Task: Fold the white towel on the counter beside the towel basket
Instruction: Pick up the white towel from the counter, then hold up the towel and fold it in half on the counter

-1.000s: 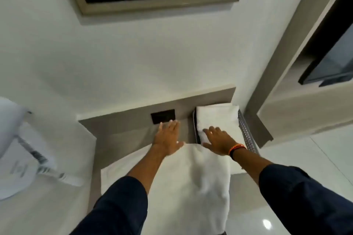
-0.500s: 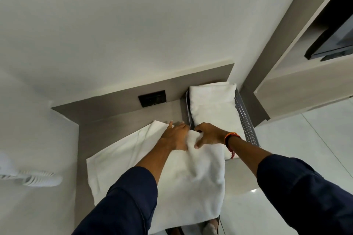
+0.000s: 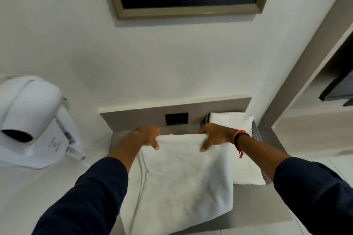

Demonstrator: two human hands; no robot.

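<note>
Both hands lifted towel (image 3: 181, 177) edge; hangs lengthwise.

Soft white terry cloth on the towel (image 3: 183, 177), nubbly and matt. Perforated grey metal for the basket (image 3: 257, 135) wall, smooth matt grey for the counter (image 3: 254, 202). Glossy white plastic on the hair dryer (image 3: 28, 108), brushed metallic frame (image 3: 187, 10).
</note>
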